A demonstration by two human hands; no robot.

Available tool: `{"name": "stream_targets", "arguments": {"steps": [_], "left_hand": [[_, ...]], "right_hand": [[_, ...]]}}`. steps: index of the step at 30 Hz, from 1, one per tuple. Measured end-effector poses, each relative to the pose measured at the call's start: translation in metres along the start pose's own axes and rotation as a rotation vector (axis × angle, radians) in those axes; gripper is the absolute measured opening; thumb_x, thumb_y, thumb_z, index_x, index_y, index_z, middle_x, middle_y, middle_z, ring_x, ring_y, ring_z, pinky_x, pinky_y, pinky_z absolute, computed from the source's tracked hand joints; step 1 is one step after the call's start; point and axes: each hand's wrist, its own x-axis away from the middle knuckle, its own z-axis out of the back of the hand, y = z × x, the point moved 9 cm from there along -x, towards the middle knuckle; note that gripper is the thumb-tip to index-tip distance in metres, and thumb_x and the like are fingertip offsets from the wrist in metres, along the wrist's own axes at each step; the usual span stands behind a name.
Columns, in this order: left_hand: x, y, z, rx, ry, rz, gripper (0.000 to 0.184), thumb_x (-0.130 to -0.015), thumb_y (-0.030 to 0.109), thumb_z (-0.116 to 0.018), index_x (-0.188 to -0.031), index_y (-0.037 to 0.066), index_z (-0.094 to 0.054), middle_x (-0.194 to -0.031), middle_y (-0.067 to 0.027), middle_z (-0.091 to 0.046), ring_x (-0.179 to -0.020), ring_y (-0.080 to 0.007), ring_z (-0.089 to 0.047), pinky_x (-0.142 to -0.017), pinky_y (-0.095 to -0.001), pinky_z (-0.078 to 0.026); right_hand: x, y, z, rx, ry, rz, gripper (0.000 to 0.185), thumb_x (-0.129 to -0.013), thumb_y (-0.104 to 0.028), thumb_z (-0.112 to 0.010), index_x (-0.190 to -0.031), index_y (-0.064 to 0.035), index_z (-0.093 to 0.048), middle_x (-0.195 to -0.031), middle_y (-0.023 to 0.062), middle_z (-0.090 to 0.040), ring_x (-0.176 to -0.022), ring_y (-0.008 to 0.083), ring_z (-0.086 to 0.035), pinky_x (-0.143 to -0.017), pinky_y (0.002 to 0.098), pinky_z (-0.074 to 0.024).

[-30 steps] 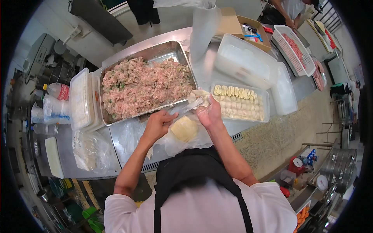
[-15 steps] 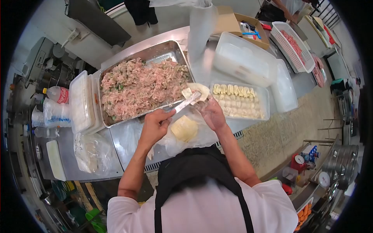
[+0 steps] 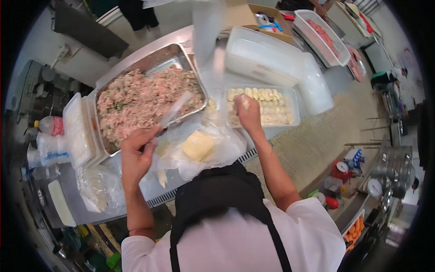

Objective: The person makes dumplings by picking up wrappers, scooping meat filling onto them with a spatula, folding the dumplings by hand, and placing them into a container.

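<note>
My left hand (image 3: 137, 152) is closed round the handle of a flat-bladed spatula (image 3: 176, 110), its blade blurred over the front edge of the metal tray (image 3: 202, 86) of minced meat (image 3: 145, 97). My right hand (image 3: 250, 115) is over the left part of a clear plastic box (image 3: 295, 109) with rows of filled dumplings (image 3: 272, 119). A pale dumpling (image 3: 246, 104) shows at its curled fingers; whether it touches the box's contents is hard to see. A stack of yellowish dough wrappers (image 3: 198, 146) lies on plastic sheeting (image 3: 226, 149) in front of my apron.
Behind the box stands a larger translucent container (image 3: 260, 54) with a lid (image 3: 317, 86) beside it. A cardboard box (image 3: 240, 16) and a white basket of meat (image 3: 302, 22) are farther back. Stacked lidded tubs (image 3: 77, 131) flank the tray's left, near a bottle (image 3: 50, 125).
My right hand has moved from beside the spatula to over the dumpling box, taking the filled wrapper along. My left hand has drawn left with the spatula. The view has shifted.
</note>
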Motion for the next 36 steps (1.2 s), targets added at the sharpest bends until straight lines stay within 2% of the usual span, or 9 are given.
{"name": "stream_targets", "arguments": {"steps": [3, 5, 9, 11, 14, 20, 27, 29, 36], "left_hand": [[0.005, -0.018, 0.004, 0.056, 0.012, 0.144, 0.039, -0.080, -0.008, -0.063, -0.116, 0.004, -0.073, -0.075, -0.0056, -0.058, -0.066, -0.0116, -0.051, -0.058, -0.0255, -0.038], [0.009, -0.030, 0.002, 0.054, 0.030, 0.145, 0.037, -0.082, -0.005, -0.064, -0.117, 0.004, -0.073, -0.074, -0.0023, -0.056, -0.065, -0.0083, -0.046, -0.056, -0.0241, -0.034], [0.013, -0.042, -0.005, 0.053, -0.001, 0.175, 0.037, -0.082, -0.003, -0.065, -0.117, 0.005, -0.073, -0.073, -0.0018, -0.054, -0.062, -0.0087, -0.043, -0.055, -0.0251, -0.032], [0.013, -0.042, -0.008, 0.082, -0.005, 0.200, 0.037, -0.082, -0.002, -0.066, -0.118, 0.005, -0.073, -0.073, -0.0026, -0.054, -0.061, -0.0088, -0.041, -0.055, -0.0253, -0.032], [0.012, -0.045, -0.011, 0.080, -0.006, 0.191, 0.038, -0.081, -0.002, -0.066, -0.118, 0.005, -0.073, -0.073, -0.0036, -0.055, -0.061, -0.0094, -0.042, -0.055, -0.0256, -0.033], [0.011, -0.044, -0.012, 0.076, -0.018, 0.197, 0.038, -0.081, -0.003, -0.066, -0.118, 0.006, -0.073, -0.074, -0.0039, -0.056, -0.061, -0.0103, -0.044, -0.055, -0.0262, -0.035], [0.015, -0.051, -0.013, 0.069, -0.014, 0.193, 0.038, -0.080, -0.004, -0.066, -0.117, 0.004, -0.073, -0.075, -0.0041, -0.058, -0.063, -0.0113, -0.046, -0.056, -0.0268, -0.036], [0.016, -0.053, -0.015, 0.099, -0.003, 0.186, 0.038, -0.080, -0.003, -0.066, -0.117, 0.005, -0.073, -0.076, -0.0047, -0.058, -0.063, -0.0124, -0.046, -0.057, -0.0275, -0.037], [0.016, -0.055, -0.013, 0.033, -0.025, 0.228, 0.039, -0.079, -0.003, -0.067, -0.117, 0.004, -0.072, -0.074, -0.0060, -0.056, -0.061, -0.0132, -0.045, -0.057, -0.0285, -0.037]], "right_hand": [[-0.018, 0.055, 0.068, 0.003, 0.168, -0.162, 0.045, -0.101, -0.039, -0.058, -0.082, 0.0017, -0.066, -0.068, 0.0125, -0.065, -0.066, 0.0224, -0.061, -0.065, 0.0384, -0.0474], [-0.027, 0.066, 0.110, 0.275, 0.200, -0.173, 0.052, -0.101, -0.045, -0.056, -0.085, 0.0026, -0.068, -0.074, 0.0157, -0.069, -0.073, 0.0275, -0.066, -0.072, 0.0419, -0.0501], [-0.033, 0.111, 0.161, 0.315, 0.226, -0.178, 0.049, -0.101, -0.045, -0.054, -0.093, 0.0011, -0.071, -0.089, 0.0206, -0.072, -0.086, 0.0370, -0.069, -0.081, 0.0460, -0.0505], [-0.039, 0.119, 0.173, 0.673, 0.108, -0.200, 0.035, -0.095, -0.035, -0.060, -0.098, -0.0017, -0.071, -0.099, 0.0231, -0.070, -0.095, 0.0430, -0.065, -0.082, 0.0488, -0.0493], [-0.043, 0.112, 0.183, 0.835, 0.165, -0.160, 0.027, -0.085, -0.026, -0.067, -0.099, -0.0033, -0.067, -0.099, 0.0237, -0.067, -0.095, 0.0441, -0.063, -0.079, 0.0493, -0.0491], [-0.054, 0.099, 0.178, 0.729, 0.270, 0.084, 0.036, -0.070, -0.013, -0.078, -0.096, -0.0018, -0.056, -0.094, 0.0213, -0.065, -0.091, 0.0417, -0.063, -0.076, 0.0484, -0.0490], [-0.053, 0.141, 0.187, 0.613, 0.260, -0.173, 0.024, -0.069, -0.015, -0.082, -0.082, 0.0000, -0.068, -0.077, 0.0174, -0.069, -0.074, 0.0332, -0.068, -0.069, 0.0417, -0.0516], [-0.046, 0.137, 0.191, 0.592, 0.359, -0.144, 0.018, -0.072, -0.017, -0.080, -0.077, -0.0015, -0.071, -0.069, 0.0112, -0.070, -0.064, 0.0200, -0.068, -0.064, 0.0323, -0.0515], [-0.045, 0.123, 0.186, 0.850, 0.302, -0.092, 0.018, -0.074, -0.019, -0.080, -0.084, -0.0052, -0.075, -0.077, 0.0119, -0.072, -0.070, 0.0200, -0.070, -0.067, 0.0318, -0.0523]]}}
